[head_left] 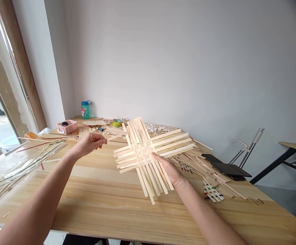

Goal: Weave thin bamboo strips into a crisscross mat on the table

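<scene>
A cross-shaped piece of pale woven strips (pixel 144 153) is held up above the wooden table (pixel 99 200), its loose strip ends fanning out on four sides. My right hand (pixel 169 168) grips it at the lower right, thumb on top near the woven centre and the other fingers hidden beneath. To the left of the weave, my left hand (pixel 94 142) is closed in a pinch. A thin pale strip (pixel 117 136) runs from its fingertips toward the weave's upper left.
Loose strips (pixel 35 160) lie at the left, and more strips (pixel 196 163) at the right beside a black tablet (pixel 224 166). Along the back stand a pink basket (pixel 67 127), a teal bottle (pixel 85 110) and yellow tape (pixel 116 123). A small woven piece (pixel 212 191) lies at the right.
</scene>
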The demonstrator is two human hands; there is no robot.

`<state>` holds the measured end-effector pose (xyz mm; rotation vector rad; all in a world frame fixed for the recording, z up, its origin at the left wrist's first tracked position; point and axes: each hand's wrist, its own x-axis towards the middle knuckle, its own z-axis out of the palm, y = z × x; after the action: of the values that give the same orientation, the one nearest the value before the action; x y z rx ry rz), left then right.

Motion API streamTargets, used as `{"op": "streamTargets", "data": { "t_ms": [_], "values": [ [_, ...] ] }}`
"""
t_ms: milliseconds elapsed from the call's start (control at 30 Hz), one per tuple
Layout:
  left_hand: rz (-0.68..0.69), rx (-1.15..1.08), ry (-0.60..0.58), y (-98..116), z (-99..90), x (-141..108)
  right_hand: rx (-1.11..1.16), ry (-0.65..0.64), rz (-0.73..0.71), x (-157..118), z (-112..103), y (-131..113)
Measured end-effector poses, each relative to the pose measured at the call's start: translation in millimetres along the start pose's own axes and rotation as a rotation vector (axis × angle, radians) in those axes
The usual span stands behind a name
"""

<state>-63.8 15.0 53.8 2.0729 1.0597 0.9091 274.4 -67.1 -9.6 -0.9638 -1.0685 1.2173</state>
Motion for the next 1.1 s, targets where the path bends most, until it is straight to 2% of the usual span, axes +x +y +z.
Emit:
{"op": "streamTargets", "data": {
  "t_ms": [167, 267, 367, 567, 833, 933, 1000, 1033, 1100],
  "values": [
    [-0.119, 0.060, -0.134, -4.0, -1.6, -1.3, 0.044, 0.001, 0.065, -5.8, 9.2, -2.6],
    [-0.144, -0.012, -0.201, -9.6, 4.4, 0.8, 0.122, -0.074, 0.165, -10.8, 20.9, 0.3],
    [-0.153, -0.143, -0.227, -15.2, 16.0, 3.4, 0.172, -0.123, 0.222, -12.9, 29.6, 11.7],
    [-0.133, -0.338, -0.260, -19.3, 36.9, 6.1, 0.216, -0.093, 0.251, -14.0, 37.6, 32.6],
    [-0.208, -0.632, -0.282, -25.4, 39.8, 9.4, 0.229, -0.215, 0.347, -20.0, 43.5, 35.4],
    [-0.231, -0.678, -0.262, -31.3, 38.1, 9.6, 0.198, -0.257, 0.364, -13.4, 37.7, 35.4],
    [-0.243, -0.687, -0.243, -34.0, 36.8, 9.9, 0.167, -0.241, 0.318, -2.9, 25.1, 30.6],
    [-0.247, -0.689, -0.233, -35.0, 36.0, 10.0, 0.144, -0.200, 0.283, 3.7, 15.5, 26.1],
    [-0.253, -0.694, -0.216, -36.4, 34.8, 10.3, 0.091, 0.000, 0.142, 17.1, -8.5, 12.6]
  ]
}}
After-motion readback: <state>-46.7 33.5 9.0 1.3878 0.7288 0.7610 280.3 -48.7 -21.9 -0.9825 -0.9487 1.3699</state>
